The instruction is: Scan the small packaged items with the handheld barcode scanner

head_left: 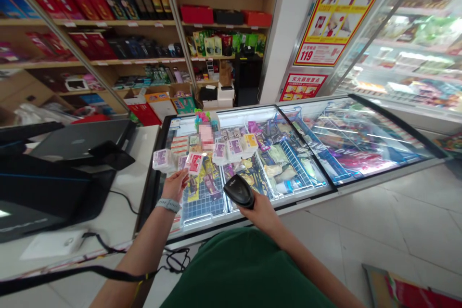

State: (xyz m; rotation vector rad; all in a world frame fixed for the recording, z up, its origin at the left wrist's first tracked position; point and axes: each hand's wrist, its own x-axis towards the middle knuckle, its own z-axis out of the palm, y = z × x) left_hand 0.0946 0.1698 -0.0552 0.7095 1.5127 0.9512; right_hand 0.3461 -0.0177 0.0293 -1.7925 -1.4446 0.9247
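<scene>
Over the glass-topped freezer [303, 201], left hand [173, 186] pinching a red-labelled pack [195, 163], right hand [262, 211] closed round a barcode scanner [238, 191]; other packs [234, 149] lie unheld, progress indeterminable

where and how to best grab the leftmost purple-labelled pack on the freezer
Probably the near and far edges of the purple-labelled pack, from above, left hand once free: it looks like a low block, label up, nothing over it.

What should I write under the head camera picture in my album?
Left hand on a red-and-white pack, right hand gripping a black scanner.
</scene>
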